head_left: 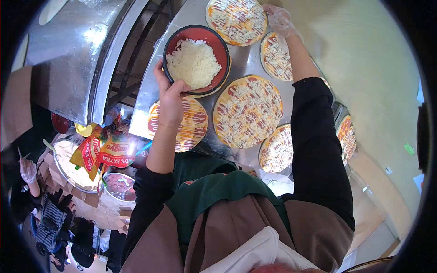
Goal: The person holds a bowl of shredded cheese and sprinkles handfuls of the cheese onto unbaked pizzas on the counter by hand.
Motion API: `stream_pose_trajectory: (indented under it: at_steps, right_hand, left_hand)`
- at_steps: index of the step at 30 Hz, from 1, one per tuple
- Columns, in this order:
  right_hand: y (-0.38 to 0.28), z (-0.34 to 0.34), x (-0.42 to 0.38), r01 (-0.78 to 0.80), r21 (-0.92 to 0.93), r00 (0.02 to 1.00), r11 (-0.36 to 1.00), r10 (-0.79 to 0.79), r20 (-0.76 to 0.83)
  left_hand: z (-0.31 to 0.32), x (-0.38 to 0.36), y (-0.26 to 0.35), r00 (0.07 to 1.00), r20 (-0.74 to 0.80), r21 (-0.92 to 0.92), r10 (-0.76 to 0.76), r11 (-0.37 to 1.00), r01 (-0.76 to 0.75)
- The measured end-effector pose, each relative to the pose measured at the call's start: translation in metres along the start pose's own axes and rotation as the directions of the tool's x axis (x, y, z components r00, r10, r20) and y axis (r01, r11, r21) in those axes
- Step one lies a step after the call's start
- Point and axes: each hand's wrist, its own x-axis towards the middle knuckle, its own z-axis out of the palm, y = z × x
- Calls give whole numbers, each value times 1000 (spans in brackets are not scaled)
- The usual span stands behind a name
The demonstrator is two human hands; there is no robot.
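My left hand grips the rim of a red bowl with a black edge, thumb on the near side. White grated cheese fills much of the bowl. My right hand, in a clear plastic glove, is at the right edge of a topped pizza; its fingers look bunched, and what they hold is hidden. Below that hand lies a smaller pizza. A large pizza with cheese shreds is in the middle. Under my left forearm is a pizza with sauce stripes and little visible cheese.
The pizzas rest on a metal table. More pizzas lie near my right arm. At lower left are a mayonnaise packet, a tub of white cream and a bowl of pinkish food. Another person's gloved hand shows at far left.
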Motion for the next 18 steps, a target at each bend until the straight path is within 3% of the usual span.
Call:
stream_pose_trajectory:
  at_steps: [1,5,8,10,11,13,14,16,18]
  right_hand:
    - [-15,-6,-7,-14,-107,998,994,20,63]
    - [-5,-4,-7,-19,-97,1000,995,18,-17]
    - [-21,-12,-15,-1,40,996,999,5,-88]
    - [-48,-22,-30,34,390,999,920,-24,-30]
    - [-64,-29,-39,36,391,999,920,-25,-31]
    - [-106,-36,-57,-15,586,983,811,-96,158]
    - [-118,-32,-65,-15,583,983,812,-94,156]
    - [-140,-20,-76,41,667,896,743,-323,305]
    - [-158,1,-87,389,320,865,864,-462,197]
  left_hand:
    - [1,2,-1,1000,1,8,15,1000,-15]
    - [7,11,-3,1000,3,4,24,1000,-24]
    - [12,22,-4,999,36,12,13,1000,-13]
    - [17,31,-3,999,41,8,12,1000,-12]
    - [20,35,-4,999,49,2,4,1000,-4]
    - [25,43,-4,998,65,-31,3,1000,-1]
    - [27,46,-4,998,69,-32,2,999,1]
    - [29,51,-3,991,117,-2,-72,997,73]
    - [31,53,-6,984,161,0,-75,997,76]
